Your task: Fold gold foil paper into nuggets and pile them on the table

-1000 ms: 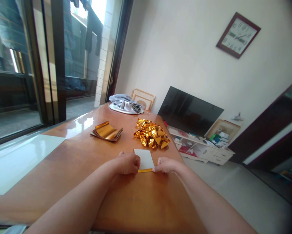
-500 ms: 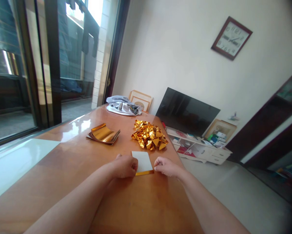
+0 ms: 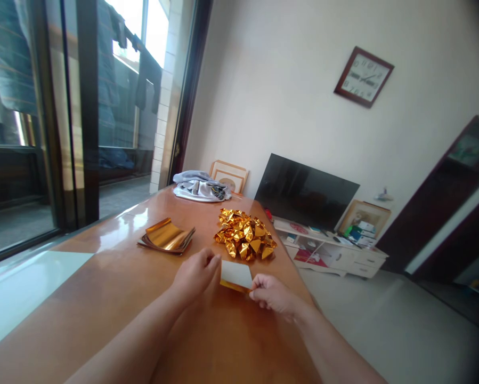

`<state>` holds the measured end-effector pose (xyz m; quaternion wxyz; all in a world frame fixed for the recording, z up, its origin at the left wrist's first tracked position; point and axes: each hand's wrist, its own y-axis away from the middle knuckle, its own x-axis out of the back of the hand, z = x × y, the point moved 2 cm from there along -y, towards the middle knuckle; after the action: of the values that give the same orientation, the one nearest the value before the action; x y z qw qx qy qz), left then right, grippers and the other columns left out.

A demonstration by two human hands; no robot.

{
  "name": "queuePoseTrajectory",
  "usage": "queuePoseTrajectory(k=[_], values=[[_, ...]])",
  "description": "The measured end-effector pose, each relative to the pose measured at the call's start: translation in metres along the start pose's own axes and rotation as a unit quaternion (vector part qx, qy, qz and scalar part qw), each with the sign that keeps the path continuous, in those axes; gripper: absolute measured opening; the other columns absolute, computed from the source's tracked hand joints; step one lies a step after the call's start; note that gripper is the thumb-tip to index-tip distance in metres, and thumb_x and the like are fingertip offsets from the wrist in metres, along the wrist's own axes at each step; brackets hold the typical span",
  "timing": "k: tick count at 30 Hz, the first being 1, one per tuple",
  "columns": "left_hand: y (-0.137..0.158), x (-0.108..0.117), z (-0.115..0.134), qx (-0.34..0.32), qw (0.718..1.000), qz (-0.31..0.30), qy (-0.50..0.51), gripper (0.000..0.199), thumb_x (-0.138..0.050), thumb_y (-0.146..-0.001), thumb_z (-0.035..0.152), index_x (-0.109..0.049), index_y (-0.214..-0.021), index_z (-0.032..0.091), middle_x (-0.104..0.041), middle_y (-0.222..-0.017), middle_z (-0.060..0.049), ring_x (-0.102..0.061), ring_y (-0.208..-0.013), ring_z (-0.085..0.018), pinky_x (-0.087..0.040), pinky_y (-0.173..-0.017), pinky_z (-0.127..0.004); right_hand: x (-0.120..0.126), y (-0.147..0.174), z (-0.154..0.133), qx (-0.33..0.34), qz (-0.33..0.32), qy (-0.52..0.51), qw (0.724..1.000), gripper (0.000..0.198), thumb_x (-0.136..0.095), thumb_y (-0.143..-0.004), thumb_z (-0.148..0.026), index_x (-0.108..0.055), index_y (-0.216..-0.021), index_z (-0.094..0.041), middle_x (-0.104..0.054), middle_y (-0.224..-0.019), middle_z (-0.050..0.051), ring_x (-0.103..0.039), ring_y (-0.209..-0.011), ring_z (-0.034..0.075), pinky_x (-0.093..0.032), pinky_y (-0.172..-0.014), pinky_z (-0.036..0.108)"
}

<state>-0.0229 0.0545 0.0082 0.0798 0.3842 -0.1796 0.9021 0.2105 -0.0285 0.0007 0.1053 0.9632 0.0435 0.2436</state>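
A sheet of gold foil paper (image 3: 236, 273) shows its pale side, with a narrow gold strip folded along its near edge. My right hand (image 3: 273, 293) pinches the sheet at its near right corner, and the sheet looks tilted. At the far left corner is my left hand (image 3: 197, 272), its fingers curled together. Whether they grip the corner cannot be made out. Just beyond the sheet sits a heap of folded gold foil pieces (image 3: 245, 234). To the left lies a stack of gold foil sheets (image 3: 168, 236), the top one curling up.
All this rests on a glossy brown wooden table (image 3: 115, 298). Folded cloth (image 3: 201, 186) lies at the table's far end. Beyond the right edge stand a low white cabinet (image 3: 335, 253) and a black television (image 3: 305, 192). Glass sliding doors (image 3: 75, 106) run along the left.
My left hand has moved from the sheet's near left side to its far left corner. My right hand has closed on the near right corner, and the sheet has turned and tilted.
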Motion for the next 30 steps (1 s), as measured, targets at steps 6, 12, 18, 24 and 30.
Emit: queuePoseTrajectory(k=[6,12,18,24,30], values=[[0.005,-0.002,0.005,-0.022,0.995,-0.017,0.096,0.055,-0.042,-0.089,0.072,-0.055,-0.075,0.020,-0.058,-0.068,0.001,-0.054,-0.065,-0.016,-0.033,-0.056,-0.026,-0.022,0.008,-0.012,0.017,0.031,-0.194,0.980,0.021,-0.067,-0.075,-0.031,-0.051,-0.084,-0.020,-0.060,-0.066,-0.004,-0.049,-0.055,0.008,-0.031,-0.052,0.020],[0.010,-0.014,0.019,-0.072,0.956,-0.100,0.268,0.029,-0.055,-0.087,0.045,-0.059,-0.094,0.017,-0.067,-0.087,-0.003,-0.060,-0.078,-0.017,-0.045,-0.067,-0.026,-0.045,0.010,-0.019,0.031,0.019,-0.234,0.972,0.025,-0.070,-0.076,-0.034,-0.053,-0.088,-0.020,-0.064,-0.072,-0.002,-0.053,-0.057,0.009,-0.030,-0.051,0.020],[0.009,-0.007,0.016,-0.077,0.977,-0.027,0.196,0.004,-0.051,-0.079,0.023,-0.047,-0.079,0.021,-0.058,-0.074,0.002,-0.055,-0.067,-0.014,-0.042,-0.062,-0.025,-0.048,0.010,-0.017,0.064,0.040,-0.170,0.982,0.020,-0.065,-0.082,-0.036,-0.055,-0.090,-0.020,-0.062,-0.075,-0.003,-0.054,-0.061,0.011,-0.035,-0.054,0.022],[0.018,-0.002,0.028,-0.202,0.978,-0.021,-0.047,0.007,-0.055,-0.078,0.017,-0.054,-0.082,0.023,-0.064,-0.086,-0.001,-0.058,-0.083,-0.020,-0.038,-0.071,-0.030,-0.027,0.017,-0.021,0.188,0.267,0.037,0.945,0.010,-0.054,-0.090,-0.032,-0.056,-0.092,-0.022,-0.061,-0.084,0.002,-0.056,-0.077,0.018,-0.046,-0.073,0.029],[0.025,-0.022,0.030,-0.235,0.961,-0.117,-0.084,0.006,-0.056,-0.083,0.019,-0.060,-0.080,0.023,-0.064,-0.090,-0.004,-0.059,-0.084,-0.020,-0.039,-0.070,-0.028,-0.028,0.032,-0.027,0.262,0.213,0.298,0.893,0.019,-0.066,-0.084,-0.025,-0.064,-0.102,-0.023,-0.065,-0.103,0.006,-0.055,-0.103,0.025,-0.042,-0.093,0.036]])
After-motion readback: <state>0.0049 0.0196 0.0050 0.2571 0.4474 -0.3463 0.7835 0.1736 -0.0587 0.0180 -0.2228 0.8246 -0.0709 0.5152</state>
